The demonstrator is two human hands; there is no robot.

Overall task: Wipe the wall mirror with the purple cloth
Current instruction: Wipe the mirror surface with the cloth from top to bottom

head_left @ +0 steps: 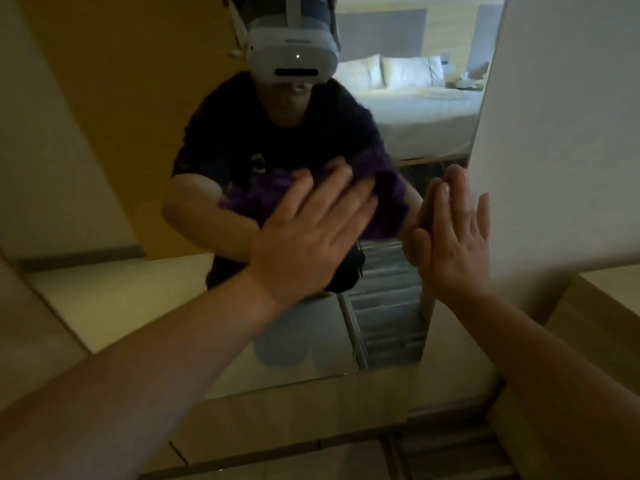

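The mirror (408,140) was the biggest thing, and it filled the middle of the view. It showed a bed (419,105) with white pillows (405,72) in its upper right part. It also showed the person in a dark shirt (263,133) with a grey headset (292,58) near its top.

A white wall (561,133) stood right beside the mirror, along its right edge.

The left hand (308,244) was pressed flat on the mirror near its middle, with fingers spread out. It pushed the purple cloth (384,202) against the glass. The cloth was mostly hidden under the hand and looked blurry. Purple showed past the fingertips and to the left in the glass.

The right hand (453,237) was open and flat, holding nothing. It rested on the mirror at its right edge, close to the wall. Its fingers pointed up. The two hands were near each other but did not touch.
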